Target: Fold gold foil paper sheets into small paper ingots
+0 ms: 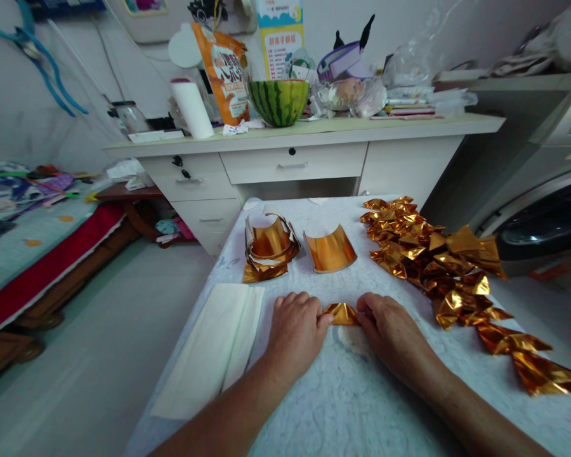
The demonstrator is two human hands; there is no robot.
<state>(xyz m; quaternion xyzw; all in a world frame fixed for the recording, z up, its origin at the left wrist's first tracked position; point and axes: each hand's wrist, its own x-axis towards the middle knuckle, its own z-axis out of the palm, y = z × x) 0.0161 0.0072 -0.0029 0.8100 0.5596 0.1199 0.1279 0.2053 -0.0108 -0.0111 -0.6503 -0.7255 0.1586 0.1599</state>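
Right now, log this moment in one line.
left hand: pinches foil | right hand: pinches other end | paper: at left | foil pile: at right

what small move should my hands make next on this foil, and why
I'd probably pinch both ends of the gold foil piece slightly tighter: the left hand and right hand hold one end each, and the foil pieces heaped at the right look creased and pinched.

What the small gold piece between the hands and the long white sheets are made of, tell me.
Small shiny gold piece: probably glossy metallised film or foil paper, from its creases and highlights. Long white sheets: likely matte paper, perhaps thin cloth, showing straight edges without glare.
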